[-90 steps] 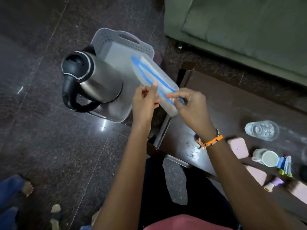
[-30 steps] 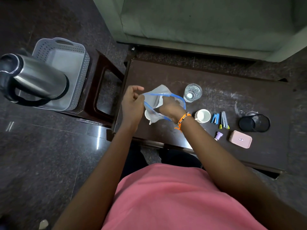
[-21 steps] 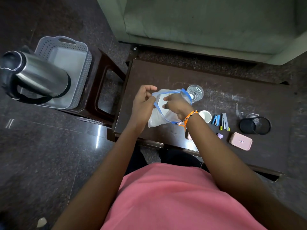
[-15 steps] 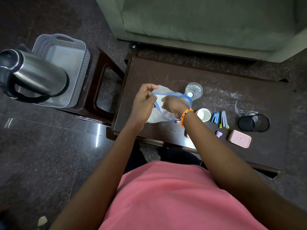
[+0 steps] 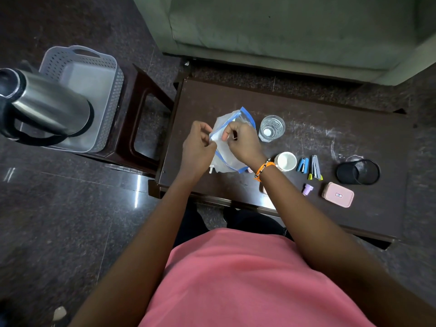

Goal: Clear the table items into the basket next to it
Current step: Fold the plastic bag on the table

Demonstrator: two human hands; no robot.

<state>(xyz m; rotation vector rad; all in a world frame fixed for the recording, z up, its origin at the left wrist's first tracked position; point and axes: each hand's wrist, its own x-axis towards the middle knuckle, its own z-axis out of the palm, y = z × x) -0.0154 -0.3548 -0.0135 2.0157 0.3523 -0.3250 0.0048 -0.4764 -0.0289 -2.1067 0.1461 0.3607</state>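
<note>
Both hands hold a clear zip bag with a blue rim (image 5: 224, 156) above the dark table (image 5: 295, 109). My left hand (image 5: 198, 149) pinches its left edge and my right hand (image 5: 243, 142) grips the top rim. A grey perforated basket (image 5: 94, 67) stands on a stool to the left, with a steel kettle (image 5: 44, 105) in it. On the table lie a glass (image 5: 271, 128), a white cup (image 5: 286, 161), a blue stapler (image 5: 302, 164), a second stapler (image 5: 315, 167), a purple cap (image 5: 307, 189), a pink case (image 5: 338, 194) and a black mesh cup (image 5: 358, 172).
A dark wooden stool (image 5: 139, 119) carries the basket, left of the table. A green sofa (image 5: 283, 27) runs along the far side. The floor is dark polished stone. Something pink shows partly under my right wrist (image 5: 264, 190).
The bag has come from over the basket back above the table. In the last second my hands shifted slightly right on the bag's rim and its mouth narrowed.
</note>
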